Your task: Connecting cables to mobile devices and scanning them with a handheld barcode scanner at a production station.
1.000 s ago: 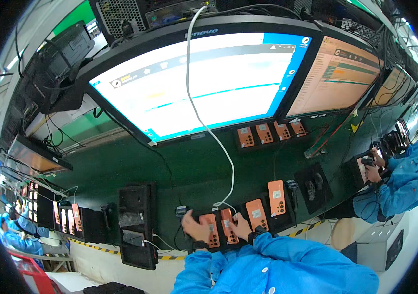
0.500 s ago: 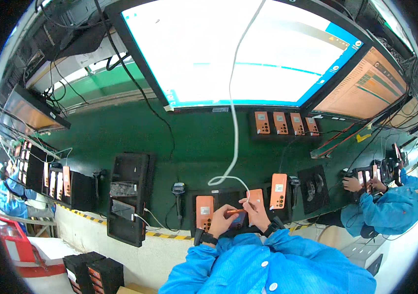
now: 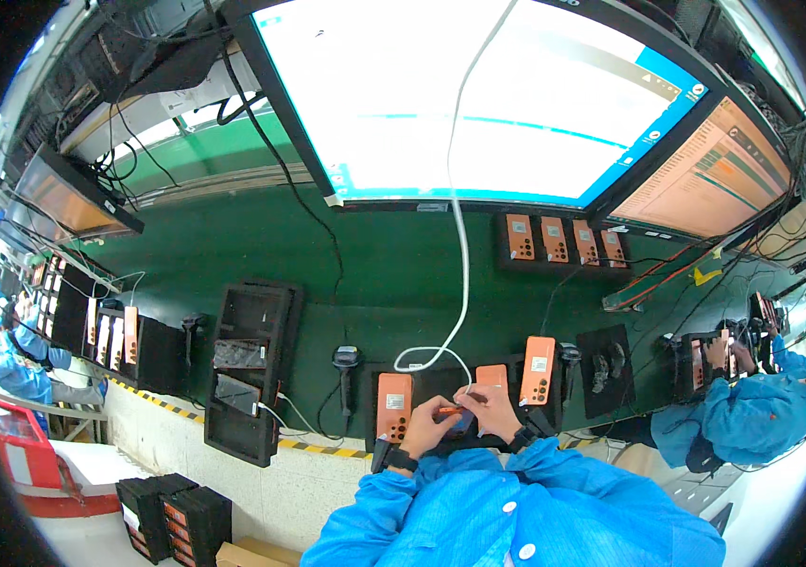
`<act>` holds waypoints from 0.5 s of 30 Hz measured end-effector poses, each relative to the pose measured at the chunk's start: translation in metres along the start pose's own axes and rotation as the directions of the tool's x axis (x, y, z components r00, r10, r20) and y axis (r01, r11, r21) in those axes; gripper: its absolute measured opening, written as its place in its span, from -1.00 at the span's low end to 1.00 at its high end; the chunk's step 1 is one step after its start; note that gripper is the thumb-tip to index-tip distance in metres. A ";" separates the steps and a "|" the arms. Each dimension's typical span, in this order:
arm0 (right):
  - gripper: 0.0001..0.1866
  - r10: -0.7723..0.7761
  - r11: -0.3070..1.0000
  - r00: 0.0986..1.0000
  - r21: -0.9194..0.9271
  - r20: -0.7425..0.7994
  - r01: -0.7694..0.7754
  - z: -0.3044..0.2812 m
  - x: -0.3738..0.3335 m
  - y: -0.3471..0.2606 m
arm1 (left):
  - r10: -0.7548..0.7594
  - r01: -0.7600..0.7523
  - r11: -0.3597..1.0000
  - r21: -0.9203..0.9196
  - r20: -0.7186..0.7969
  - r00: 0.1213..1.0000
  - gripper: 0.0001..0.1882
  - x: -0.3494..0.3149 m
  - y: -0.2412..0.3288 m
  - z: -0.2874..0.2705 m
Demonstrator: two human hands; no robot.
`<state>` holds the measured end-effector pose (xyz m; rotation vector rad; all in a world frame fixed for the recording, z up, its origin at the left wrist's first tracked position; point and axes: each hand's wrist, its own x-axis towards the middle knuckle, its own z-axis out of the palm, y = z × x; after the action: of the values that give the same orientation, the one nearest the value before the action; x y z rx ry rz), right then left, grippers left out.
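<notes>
My left hand (image 3: pixel 427 429) grips an orange smartphone (image 3: pixel 448 410) edge-on, low in front of my chest. Against the phone's edge, my right hand (image 3: pixel 495 414) pinches the end of a white cable (image 3: pixel 462 283) that hangs from above and loops over the bench. My fingers hide the plug, so I cannot tell if it is in the phone. Behind my hands lies a black foam tray (image 3: pixel 436 381). It holds an orange phone (image 3: pixel 393 404) on the left and another orange phone (image 3: pixel 491 375) behind my right hand. One more orange phone (image 3: pixel 537 369) lies farther right.
Handheld scanners (image 3: pixel 345 359) (image 3: pixel 569 357) flank the tray. Left are stacked black trays (image 3: pixel 244 430) with dark phones on white cables. A tray of orange phones (image 3: pixel 554 240) lies under the large monitor (image 3: pixel 478 104). A co-worker in blue (image 3: pixel 753 406) works at right.
My right hand has drawn in against the phone's edge with the cable end. The view has shifted slightly, and the co-worker's hands at right have moved.
</notes>
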<state>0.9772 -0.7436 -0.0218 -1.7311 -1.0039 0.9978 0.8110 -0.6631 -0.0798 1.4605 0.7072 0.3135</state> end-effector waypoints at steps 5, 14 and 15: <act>-0.75 0.020 1.000 0.998 0.014 0.064 -0.020 -0.001 -0.002 -0.011 | -0.019 0.019 0.999 0.042 -0.014 1.000 -0.83 -0.002 0.006 0.000; -0.75 -0.110 0.965 0.993 -0.237 0.038 0.116 -0.002 -0.010 -0.004 | -0.007 0.007 1.000 0.029 0.001 1.000 -0.82 -0.006 0.021 0.002; -0.74 -0.101 0.967 0.995 -0.231 0.027 0.105 -0.002 -0.011 -0.004 | 0.003 -0.003 0.999 0.031 0.010 1.000 -0.82 -0.005 0.023 0.001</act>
<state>0.9741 -0.7525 -0.0154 -1.8411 -1.2485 0.8546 0.8131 -0.6645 -0.0564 1.4923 0.7049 0.2988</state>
